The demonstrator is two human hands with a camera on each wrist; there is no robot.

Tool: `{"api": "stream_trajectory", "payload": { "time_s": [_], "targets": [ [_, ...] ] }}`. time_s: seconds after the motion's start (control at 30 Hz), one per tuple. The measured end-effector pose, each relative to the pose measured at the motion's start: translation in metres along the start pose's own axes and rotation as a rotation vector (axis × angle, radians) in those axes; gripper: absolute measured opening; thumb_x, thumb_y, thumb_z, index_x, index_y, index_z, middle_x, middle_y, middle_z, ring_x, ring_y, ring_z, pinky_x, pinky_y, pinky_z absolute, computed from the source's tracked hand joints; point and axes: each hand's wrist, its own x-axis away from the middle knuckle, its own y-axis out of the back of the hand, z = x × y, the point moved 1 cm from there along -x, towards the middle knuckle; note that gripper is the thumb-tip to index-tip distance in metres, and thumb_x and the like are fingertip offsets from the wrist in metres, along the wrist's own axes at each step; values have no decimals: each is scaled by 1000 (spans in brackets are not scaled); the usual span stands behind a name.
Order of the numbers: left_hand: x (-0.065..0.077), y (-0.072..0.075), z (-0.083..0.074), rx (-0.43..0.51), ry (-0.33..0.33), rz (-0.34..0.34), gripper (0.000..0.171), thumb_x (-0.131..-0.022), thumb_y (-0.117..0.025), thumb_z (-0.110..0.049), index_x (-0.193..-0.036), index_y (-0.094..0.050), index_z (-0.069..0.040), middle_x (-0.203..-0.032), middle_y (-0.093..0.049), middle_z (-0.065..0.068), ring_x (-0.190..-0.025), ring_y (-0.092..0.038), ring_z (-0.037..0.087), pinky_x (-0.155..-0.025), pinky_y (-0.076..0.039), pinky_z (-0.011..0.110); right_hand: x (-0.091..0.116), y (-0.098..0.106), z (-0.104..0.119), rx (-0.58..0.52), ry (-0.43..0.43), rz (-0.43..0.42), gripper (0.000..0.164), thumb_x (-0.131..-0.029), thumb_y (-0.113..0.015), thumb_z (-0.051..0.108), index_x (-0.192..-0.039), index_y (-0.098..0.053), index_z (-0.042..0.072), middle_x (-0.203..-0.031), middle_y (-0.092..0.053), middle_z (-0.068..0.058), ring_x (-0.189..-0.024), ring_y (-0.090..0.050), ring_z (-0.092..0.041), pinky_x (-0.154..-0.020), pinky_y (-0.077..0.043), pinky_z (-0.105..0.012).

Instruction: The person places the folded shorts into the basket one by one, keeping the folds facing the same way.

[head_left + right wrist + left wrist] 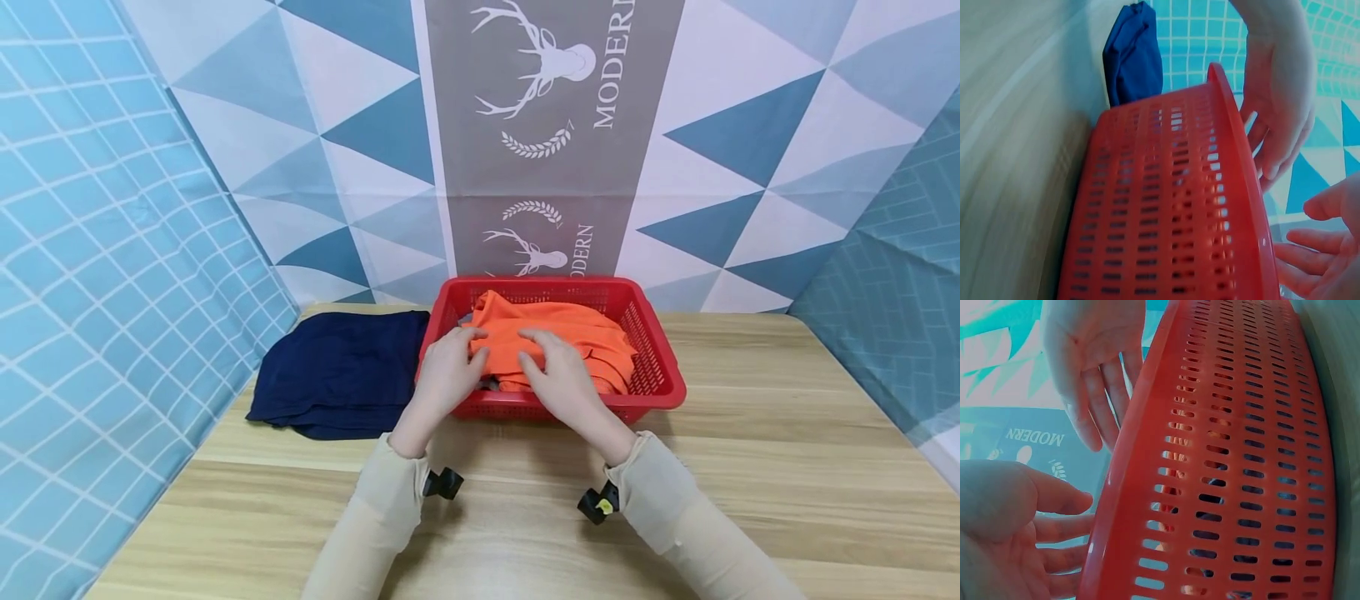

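Orange cloth [558, 329] lies bunched in a red perforated plastic basket [660, 367] on the table. My left hand [450, 367] hangs over the basket's near left part, fingertips by the orange cloth's left edge. Over the near rim reaches my right hand [561, 375], fingers relaxed above the cloth's middle. Neither hand grips anything; whether the fingertips touch the cloth I cannot tell. In the left wrist view the basket wall [1241, 456] hides the fingertips. The right wrist view shows the left hand [1282, 106] and right hand [1329, 244] apart beyond the rim.
A folded navy cloth [345, 371] lies on the wooden table [780, 433] against the basket's left side. Some darker cloth shows under the orange one. Behind the basket stands a patterned backdrop [540, 167], and a blue grid sheet [112, 250] hangs on the left.
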Motion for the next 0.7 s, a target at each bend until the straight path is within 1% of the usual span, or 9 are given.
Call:
{"api": "stream_trajectory", "payload": {
  "time_s": [0.13, 0.2, 0.27, 0.3, 0.37, 0.43, 0.5, 0.63, 0.7],
  "targets": [
    [3, 7, 2, 15, 26, -12, 25, -88, -56, -16, -110, -63, -8, -84, -60, 6, -64, -48, 15, -58, -40, 28, 1, -7, 7, -7, -9, -3, 36, -90, -53, 20, -125, -54, 8, -127, -54, -8, -123, -43, -28, -104, -29, -48],
    [4, 11, 5, 23, 41, -22, 26, -88, -55, -16, -112, -62, -8, -86, -61, 6, -65, -49, 16, -57, -40, 28, 1, -10, 11, -16, -13, -2, 36, -90, -54, 20, -124, -55, 8, -126, -54, -7, -122, -44, -26, -103, -32, -47],
    [4, 14, 8, 38, 64, -29, 26, -88, -55, -16, -112, -61, -8, -94, -63, 7, -66, -51, 17, -57, -43, 28, 2, -14, 15, -30, -11, 6, 35, -90, -55, 20, -123, -55, 9, -125, -55, -6, -120, -46, -24, -100, -36, -46],
    [5, 16, 10, 43, 75, -31, 27, -88, -55, -16, -113, -61, -8, -99, -63, 8, -68, -52, 18, -58, -45, 29, 2, -16, 17, -41, -10, 9, 34, -89, -55, 19, -122, -56, 9, -125, -55, -6, -119, -46, -23, -99, -37, -45],
    [5, 19, 13, 42, 82, -38, 27, -88, -56, -16, -113, -60, -7, -108, -62, 9, -76, -56, 20, -65, -50, 32, 2, -20, 21, -59, -5, 17, 33, -89, -57, 19, -121, -57, 10, -124, -55, -5, -116, -49, -22, -96, -40, -44],
    [5, 22, 16, 42, 91, -39, 28, -87, -57, -16, -113, -60, -7, -111, -61, 10, -84, -59, 22, -72, -52, 36, 1, -22, 25, -74, 2, 18, 32, -88, -57, 19, -119, -57, 12, -122, -56, -4, -114, -51, -21, -94, -42, -42],
    [6, 25, 19, 35, 93, -47, 28, -86, -59, -15, -113, -60, -7, -111, -61, 10, -90, -59, 25, -77, -51, 39, 0, -25, 28, -95, 6, 22, 31, -88, -57, 18, -118, -58, 12, -121, -57, -3, -111, -53, -21, -93, -43, -42],
    [9, 31, 28, 25, 95, -72, 29, -85, -60, -15, -114, -60, -8, -110, -61, 12, -91, -59, 28, -76, -50, 41, 0, -30, 37, -124, 27, 49, 30, -89, -56, 17, -118, -57, 11, -116, -58, -3, -108, -53, -19, -93, -43, -40],
    [11, 33, 33, 27, 99, -83, 30, -85, -60, -15, -114, -59, -7, -110, -60, 12, -94, -59, 29, -77, -50, 42, 0, -33, 41, -136, 45, 69, 29, -89, -57, 17, -117, -57, 11, -114, -59, -4, -105, -54, -18, -90, -45, -38]
  ]
}}
